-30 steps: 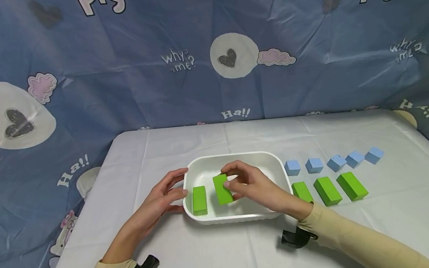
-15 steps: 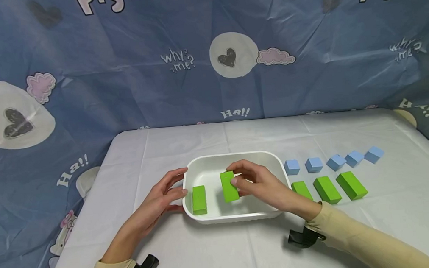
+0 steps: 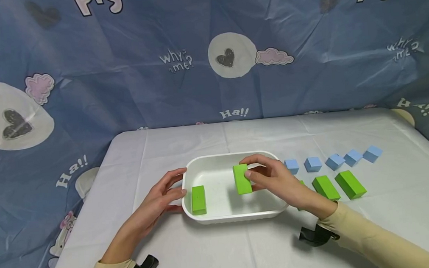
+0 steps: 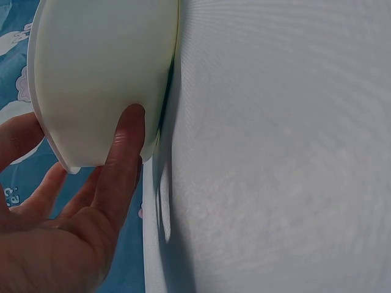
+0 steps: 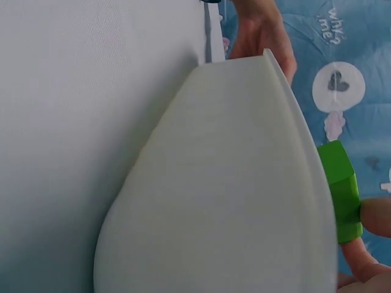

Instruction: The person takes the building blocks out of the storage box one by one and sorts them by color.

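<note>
A white plastic tub (image 3: 222, 219) stands on the table with a green block (image 3: 198, 200) lying inside near its left end. My left hand (image 3: 160, 198) rests at the tub's left end; in the left wrist view one straight finger presses the outer wall (image 4: 98, 73) and others are at the rim. Over the tub's right half, my right hand (image 3: 270, 178) pinches a second green block (image 3: 242, 179) between thumb and fingers. That block is held tilted, above the floor of the tub. From the right wrist the same block (image 5: 342, 189) shows beyond the rim.
Right of the tub, green blocks (image 3: 325, 188) lie in a row, one partly hidden by my right wrist. Behind them several small blue cubes (image 3: 313, 164) form another row. A patterned blue cloth (image 3: 180, 94) hangs behind the white-covered table (image 3: 209, 253).
My right hand has moved right and a little up with the green block, from mid-tub to above its right half. The left hand stays at the tub's end.
</note>
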Available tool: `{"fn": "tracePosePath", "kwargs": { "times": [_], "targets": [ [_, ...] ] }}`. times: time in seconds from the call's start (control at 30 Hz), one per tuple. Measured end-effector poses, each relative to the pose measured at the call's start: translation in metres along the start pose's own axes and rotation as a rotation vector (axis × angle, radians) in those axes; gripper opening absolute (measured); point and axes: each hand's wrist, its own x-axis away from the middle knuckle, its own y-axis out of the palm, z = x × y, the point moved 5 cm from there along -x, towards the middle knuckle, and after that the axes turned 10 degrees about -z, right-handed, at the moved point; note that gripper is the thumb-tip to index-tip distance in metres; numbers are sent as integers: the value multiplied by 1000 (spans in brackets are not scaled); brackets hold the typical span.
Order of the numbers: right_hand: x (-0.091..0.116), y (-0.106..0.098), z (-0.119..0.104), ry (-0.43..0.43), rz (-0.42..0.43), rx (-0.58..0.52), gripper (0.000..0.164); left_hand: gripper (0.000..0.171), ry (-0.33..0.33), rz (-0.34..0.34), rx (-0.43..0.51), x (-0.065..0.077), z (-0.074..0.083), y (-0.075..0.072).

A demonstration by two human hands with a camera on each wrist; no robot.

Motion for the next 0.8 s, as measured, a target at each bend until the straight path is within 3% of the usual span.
{"fn": "tracePosePath", "kwargs": {
  "times": [0.8],
  "targets": [
    [42,-58,-3,8,110,110,35,54,0,5,-6,0,0,0]
  ]
}}
